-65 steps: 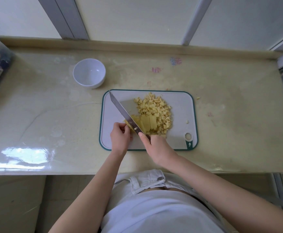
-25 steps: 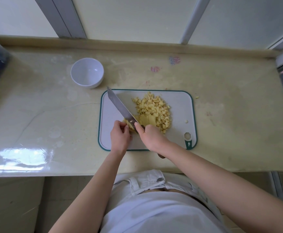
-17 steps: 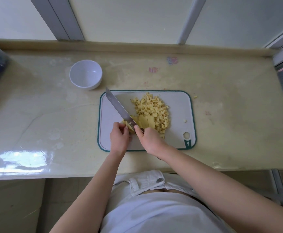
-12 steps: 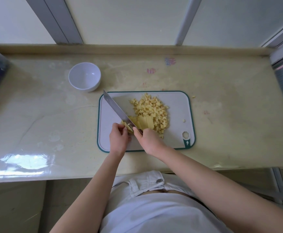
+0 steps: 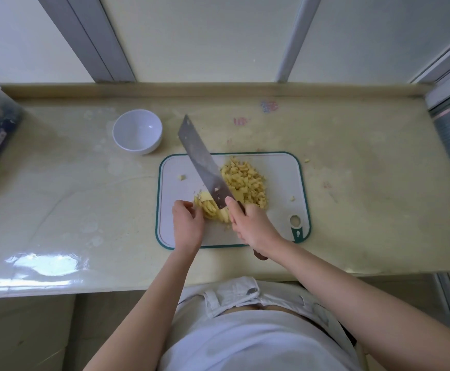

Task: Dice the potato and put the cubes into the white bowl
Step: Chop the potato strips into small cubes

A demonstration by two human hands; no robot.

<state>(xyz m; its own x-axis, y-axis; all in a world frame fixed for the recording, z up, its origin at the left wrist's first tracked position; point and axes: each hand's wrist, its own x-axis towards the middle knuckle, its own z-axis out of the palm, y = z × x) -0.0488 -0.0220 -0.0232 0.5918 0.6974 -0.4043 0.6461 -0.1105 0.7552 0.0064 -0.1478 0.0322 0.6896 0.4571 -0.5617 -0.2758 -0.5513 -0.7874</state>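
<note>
Dicing step, mid-cut. Right hand grips the knife handle, forefinger on the blade. Left hand, fingers curled, holds the uncut strips at the near middle of the board. Cubes are piled right of the blade. Bowl stands empty on the worktop, well left.

Next: bring the edge down across the strips, clear of the knuckles.

Against half a second ago: the blade, then down in the strips, is raised, its tip beyond the board.
</note>
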